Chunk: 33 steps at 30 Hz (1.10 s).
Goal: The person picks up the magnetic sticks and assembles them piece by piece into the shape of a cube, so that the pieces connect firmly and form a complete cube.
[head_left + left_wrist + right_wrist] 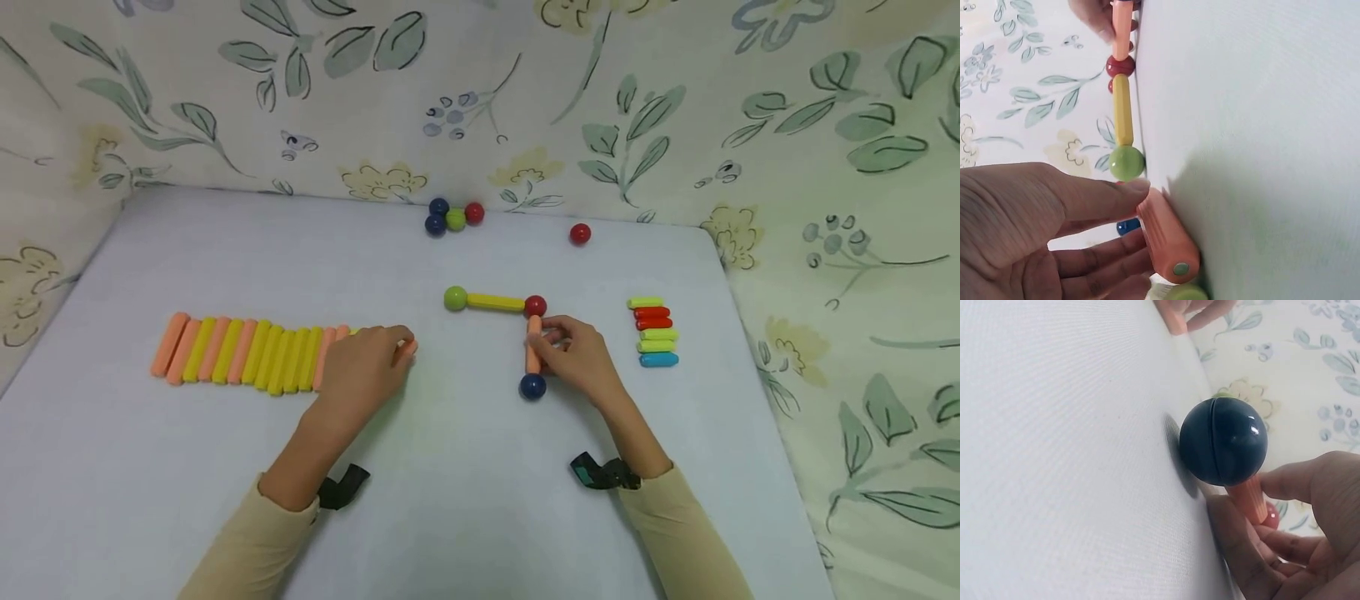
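Note:
My left hand (365,364) is at the right end of a row of orange and yellow rods (242,350). Its thumb and fingers pinch an orange rod (1169,240), which has a small round disc in its end. My right hand (573,354) grips another orange rod (533,358) from the side. That rod runs between a red ball (536,306) and a dark blue ball (1224,441) at its near end. From the red ball a yellow rod (496,302) reaches left to a green ball (455,298), making an L-shaped chain.
At the back edge of the white table (480,517) sit dark blue, green and red balls (455,219), with a lone red ball (580,233) to their right. Short yellow-green, red and blue rods (657,335) form a column on the right. Floral cloth (525,100) hangs behind.

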Available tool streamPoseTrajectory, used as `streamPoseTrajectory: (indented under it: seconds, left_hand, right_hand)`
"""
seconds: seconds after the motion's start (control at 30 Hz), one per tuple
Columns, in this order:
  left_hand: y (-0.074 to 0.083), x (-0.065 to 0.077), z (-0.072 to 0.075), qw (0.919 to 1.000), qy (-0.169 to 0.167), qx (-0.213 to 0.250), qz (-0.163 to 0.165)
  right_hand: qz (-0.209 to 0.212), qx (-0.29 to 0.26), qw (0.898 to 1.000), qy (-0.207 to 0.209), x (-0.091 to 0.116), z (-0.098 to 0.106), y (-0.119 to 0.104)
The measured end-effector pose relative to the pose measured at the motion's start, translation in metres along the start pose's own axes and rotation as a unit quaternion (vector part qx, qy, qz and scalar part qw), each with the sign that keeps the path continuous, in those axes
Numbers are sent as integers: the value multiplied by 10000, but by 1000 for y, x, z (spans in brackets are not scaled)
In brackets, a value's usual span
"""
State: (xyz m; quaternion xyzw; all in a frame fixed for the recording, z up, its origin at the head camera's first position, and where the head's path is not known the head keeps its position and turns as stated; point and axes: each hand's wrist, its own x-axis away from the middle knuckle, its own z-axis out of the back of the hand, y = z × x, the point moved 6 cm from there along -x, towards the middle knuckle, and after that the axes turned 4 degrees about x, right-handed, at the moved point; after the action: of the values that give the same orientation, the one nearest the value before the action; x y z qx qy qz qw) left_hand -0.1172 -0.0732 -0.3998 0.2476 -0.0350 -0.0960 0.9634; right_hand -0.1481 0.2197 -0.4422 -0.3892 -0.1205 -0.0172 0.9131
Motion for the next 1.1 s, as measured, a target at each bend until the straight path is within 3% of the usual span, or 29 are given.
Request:
streamPoseTrajectory:
  seconds: [0.27,0.37,0.53,0.63,0.77,0.9,1.1]
  left_hand:
    - [1,-8,-7,9980,-156,609,46]
    - [1,-13,-9,9941,-251,1041,146]
    - [-5,-30,-12,9705,-555,2287,532]
    - [-7,-39,-15,9564,-709,2762,634]
    - [-9,-46,-22,9456,-809,3043,815]
    - [-12,-47,-29,9430,-766,3079,1000]
    - [-11,-52,-39,9395,-707,3241,853]
  right_hand:
    - [54,105,9999,59,0,-1,3]
    - [36,146,9999,63,0,-1,4]
    - [108,94,9999,48,1,0,2]
    - [184,71,9998,68,1,1,-1]
    - [192,126,9997,95,1,1,-3]
    - [164,120,9998,30,1,-1,-5]
    - [117,135,9998,78,2,0,-3]
